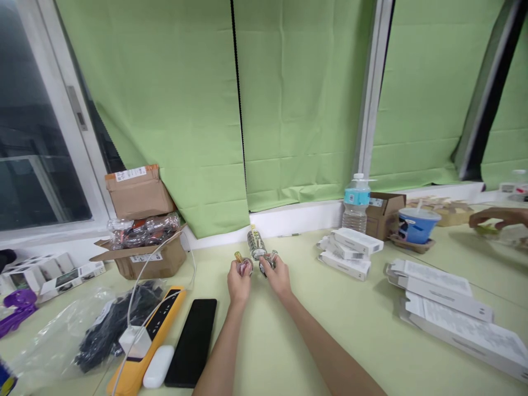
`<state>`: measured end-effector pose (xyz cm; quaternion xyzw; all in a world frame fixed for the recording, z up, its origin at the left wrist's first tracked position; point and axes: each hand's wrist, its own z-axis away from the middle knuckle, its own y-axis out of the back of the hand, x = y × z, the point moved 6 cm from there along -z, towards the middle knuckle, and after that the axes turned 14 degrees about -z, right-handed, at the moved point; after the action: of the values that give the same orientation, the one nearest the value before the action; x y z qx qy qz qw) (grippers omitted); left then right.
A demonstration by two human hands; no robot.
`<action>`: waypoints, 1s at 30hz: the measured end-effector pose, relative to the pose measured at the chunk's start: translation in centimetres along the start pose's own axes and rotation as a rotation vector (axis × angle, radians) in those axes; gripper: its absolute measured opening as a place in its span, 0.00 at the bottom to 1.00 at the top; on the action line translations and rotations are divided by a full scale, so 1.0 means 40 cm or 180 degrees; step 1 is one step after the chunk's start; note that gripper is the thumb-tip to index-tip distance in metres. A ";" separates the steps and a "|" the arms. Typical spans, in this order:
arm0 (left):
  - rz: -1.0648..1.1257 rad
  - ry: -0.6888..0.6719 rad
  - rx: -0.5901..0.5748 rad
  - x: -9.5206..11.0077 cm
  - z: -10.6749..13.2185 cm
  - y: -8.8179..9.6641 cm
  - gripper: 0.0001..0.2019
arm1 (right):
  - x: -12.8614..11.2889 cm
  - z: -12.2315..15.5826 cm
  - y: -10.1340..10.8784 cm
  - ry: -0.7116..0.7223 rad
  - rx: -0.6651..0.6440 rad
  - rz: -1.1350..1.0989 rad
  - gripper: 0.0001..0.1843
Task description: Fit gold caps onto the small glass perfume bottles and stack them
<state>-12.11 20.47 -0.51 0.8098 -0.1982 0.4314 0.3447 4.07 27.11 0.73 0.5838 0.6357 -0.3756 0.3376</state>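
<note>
Both my arms reach out over a pale green table (289,341). My left hand (239,279) is closed round a small clear bulb-like part with a yellow tip (240,263). My right hand (278,274) is closed round a similar small clear part (268,260). The two hands are close together, almost touching. Just beyond them a third clear cylindrical part (256,243) stands on the table.
A black phone (193,341), a yellow device (152,335) with a white charger and a bag of black parts (111,324) lie at the left. Cardboard boxes (142,231) stand at the back left. White boxes (350,250), a water bottle (356,203), a blue cup (416,225) and another person's hand (497,218) are at the right.
</note>
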 end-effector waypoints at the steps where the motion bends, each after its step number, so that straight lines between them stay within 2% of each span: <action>1: 0.0068 -0.0093 -0.0058 0.003 0.000 -0.004 0.14 | -0.005 0.002 -0.004 0.0012 -0.0054 -0.0025 0.25; 4: 0.0288 -0.0297 -0.0204 0.008 -0.001 -0.014 0.14 | -0.021 0.010 -0.019 0.0055 -0.0268 -0.0076 0.25; 8: 0.0358 -0.0212 -0.0118 -0.001 -0.005 -0.011 0.13 | -0.036 0.017 -0.030 0.0148 -0.0427 0.0001 0.24; 11: 0.0307 -0.0150 -0.0078 -0.002 -0.005 -0.008 0.13 | -0.036 0.016 -0.027 0.0211 -0.0375 0.0133 0.23; 17: 0.0357 -0.0284 -0.0283 0.014 0.002 -0.012 0.13 | -0.029 0.014 -0.026 0.0243 -0.0421 0.0238 0.21; 30: -0.0073 -0.0376 -0.0321 0.030 0.013 -0.007 0.11 | -0.019 0.012 -0.022 0.0306 -0.0310 0.0495 0.17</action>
<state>-11.00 20.26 0.18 0.8177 -0.2303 0.3684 0.3777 3.26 26.28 1.23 0.6315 0.6215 -0.2885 0.3629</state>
